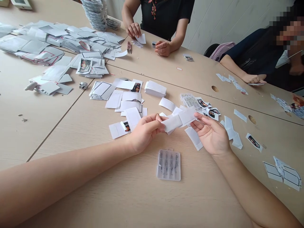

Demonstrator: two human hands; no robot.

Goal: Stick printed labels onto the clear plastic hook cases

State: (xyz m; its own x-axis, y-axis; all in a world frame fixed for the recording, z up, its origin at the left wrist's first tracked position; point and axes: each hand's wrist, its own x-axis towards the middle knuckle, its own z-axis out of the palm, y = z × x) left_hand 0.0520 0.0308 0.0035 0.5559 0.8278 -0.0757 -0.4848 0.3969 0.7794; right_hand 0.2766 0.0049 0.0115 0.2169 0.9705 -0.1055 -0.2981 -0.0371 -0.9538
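Between my two hands I hold a white paper label, stretched out above the table. My left hand pinches its left end between thumb and fingers. At the other end, my right hand grips the edge with thumb and fingertips. Below them lies a clear plastic box, lid down, with several fishing hooks in its slots. Loose white slips and dark printed stickers lie just behind my hands, beside a clear case of small parts.
A large heap of white paper packets spreads over the far left. Near it rises a stack of clear boxes. Two people sit across the table, one holding a paper slip. Paper scraps lie at the right.
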